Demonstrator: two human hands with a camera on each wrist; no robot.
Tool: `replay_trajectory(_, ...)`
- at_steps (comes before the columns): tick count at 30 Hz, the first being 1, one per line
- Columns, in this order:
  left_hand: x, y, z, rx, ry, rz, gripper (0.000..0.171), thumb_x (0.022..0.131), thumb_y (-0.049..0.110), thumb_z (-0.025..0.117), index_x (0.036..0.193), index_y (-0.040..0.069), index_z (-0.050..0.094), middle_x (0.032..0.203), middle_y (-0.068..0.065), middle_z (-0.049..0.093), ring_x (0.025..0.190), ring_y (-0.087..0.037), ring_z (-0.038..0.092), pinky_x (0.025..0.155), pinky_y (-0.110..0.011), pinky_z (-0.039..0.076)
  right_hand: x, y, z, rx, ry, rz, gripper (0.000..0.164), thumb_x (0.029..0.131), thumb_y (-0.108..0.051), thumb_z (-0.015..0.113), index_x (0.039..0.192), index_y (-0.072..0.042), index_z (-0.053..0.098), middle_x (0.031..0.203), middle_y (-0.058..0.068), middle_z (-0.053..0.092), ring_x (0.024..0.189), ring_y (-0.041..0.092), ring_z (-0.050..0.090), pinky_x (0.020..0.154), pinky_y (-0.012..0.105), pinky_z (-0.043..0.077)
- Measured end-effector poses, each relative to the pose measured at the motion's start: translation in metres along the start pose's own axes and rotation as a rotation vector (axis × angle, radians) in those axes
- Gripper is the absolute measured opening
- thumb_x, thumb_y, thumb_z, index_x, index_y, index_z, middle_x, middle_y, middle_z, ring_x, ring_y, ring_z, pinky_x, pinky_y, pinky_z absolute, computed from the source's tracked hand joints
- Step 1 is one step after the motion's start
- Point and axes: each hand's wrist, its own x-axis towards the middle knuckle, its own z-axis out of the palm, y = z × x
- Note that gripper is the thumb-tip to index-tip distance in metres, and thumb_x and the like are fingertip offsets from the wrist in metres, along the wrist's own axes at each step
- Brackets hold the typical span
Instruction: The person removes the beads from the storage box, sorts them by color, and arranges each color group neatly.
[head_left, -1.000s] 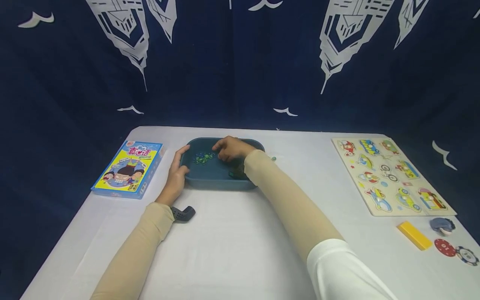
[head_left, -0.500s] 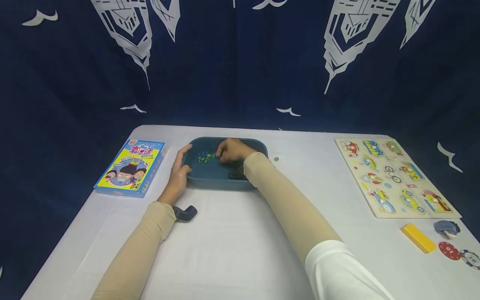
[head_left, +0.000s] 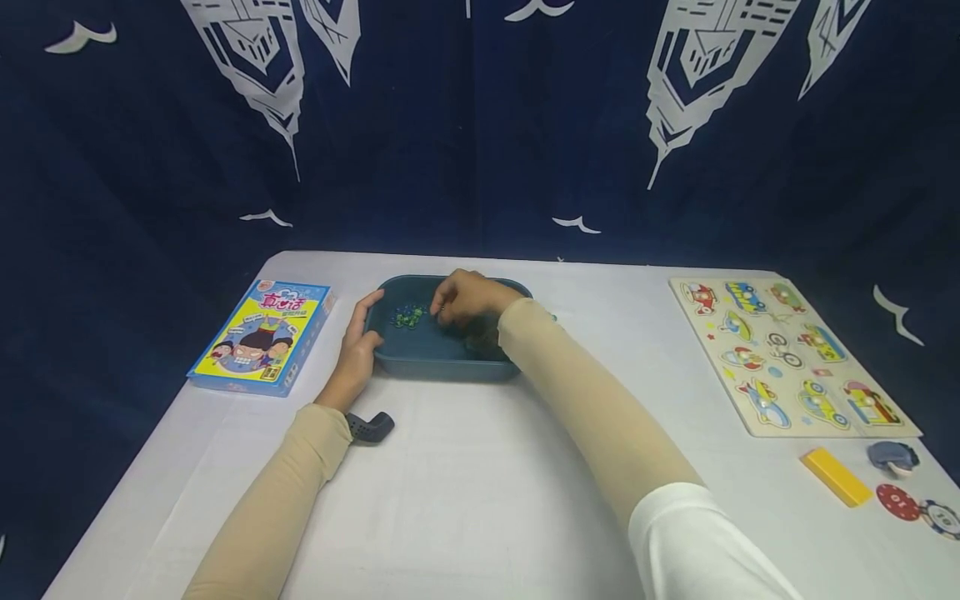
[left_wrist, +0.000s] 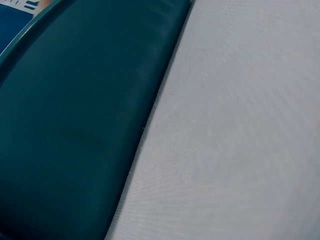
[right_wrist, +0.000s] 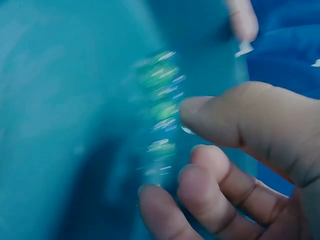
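Observation:
A dark teal tray (head_left: 450,369) with a raised rim rests on the white table. My left hand (head_left: 355,350) grips its left end, thumb and fingers around the rim. Small shiny green and blue beads (head_left: 407,316) lie clustered in the tray's left half, blurred in the right wrist view. Over the tray's middle, just right of that cluster, is my right hand (head_left: 468,297). Its thumb (right_wrist: 215,116) and bent fingers stand apart in the right wrist view. A small clear glint (right_wrist: 188,130) shows under the thumb tip. The tray's right part is partly hidden by the right hand and sleeve.
Left of the tray lies a blue and yellow card box (head_left: 258,342). A wooden picture puzzle board (head_left: 787,358) is at the right, with a yellow block (head_left: 836,477), a grey-blue object (head_left: 892,457), a red chip (head_left: 897,502) and a black-and-white chip (head_left: 941,518) nearer.
The right hand has shifted slightly over the tray, its forearm swinging right and now almost covering a stray bead on the table. The extended index finger has drawn in. The left hand keeps its hold.

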Motion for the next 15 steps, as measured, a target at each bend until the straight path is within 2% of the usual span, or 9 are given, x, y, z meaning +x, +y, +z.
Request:
replay_trajectory(4,0.001,-0.001,0.002,-0.009,0.004,0.01,0.079,0.078,0.001,0.036,0.155,0.016,0.028,0.165,-0.002,0.019,0.153,-0.022,0.007,0.123,-0.047,0.0,-0.022,-0.001,-0.016,0.172,-0.01,-0.128,0.024,0.09,-0.002,0.064,0.111,0.007,0.07,0.102,0.019,0.072,0.091,0.038,0.067,0.075,0.038,0.058)
replay_trajectory(7,0.0,-0.001,0.002,-0.016,0.007,0.014,0.079,0.078,-0.001,0.036,0.155,0.015,0.028,0.165,-0.004,0.02,0.153,-0.022,0.008,0.123,-0.047,0.001,-0.042,0.006,-0.027,0.285,0.023,-0.201,0.021,0.091,-0.004,0.067,0.11,0.003,0.071,0.103,0.022,0.07,0.087,0.036,0.064,0.076,0.043,0.056)
replay_trajectory(10,-0.002,0.004,0.001,-0.021,0.003,0.008,0.079,0.079,-0.004,0.036,0.155,0.012,0.028,0.165,-0.007,0.019,0.153,-0.024,0.008,0.123,-0.046,0.001,-0.066,0.015,-0.037,0.357,0.087,-0.21,0.02,0.09,-0.007,0.07,0.109,-0.003,0.073,0.095,0.017,0.07,0.075,0.027,0.06,0.074,0.041,0.055)
replay_trajectory(15,-0.012,0.034,-0.002,-0.034,-0.016,-0.013,0.077,0.078,-0.007,0.035,0.154,0.001,0.025,0.164,-0.016,0.017,0.153,-0.031,0.006,0.122,-0.049,0.001,-0.104,0.042,-0.045,0.412,0.226,-0.172,0.026,0.09,-0.009,0.071,0.114,0.002,0.07,0.098,0.014,0.071,0.074,0.019,0.061,0.074,0.036,0.056)
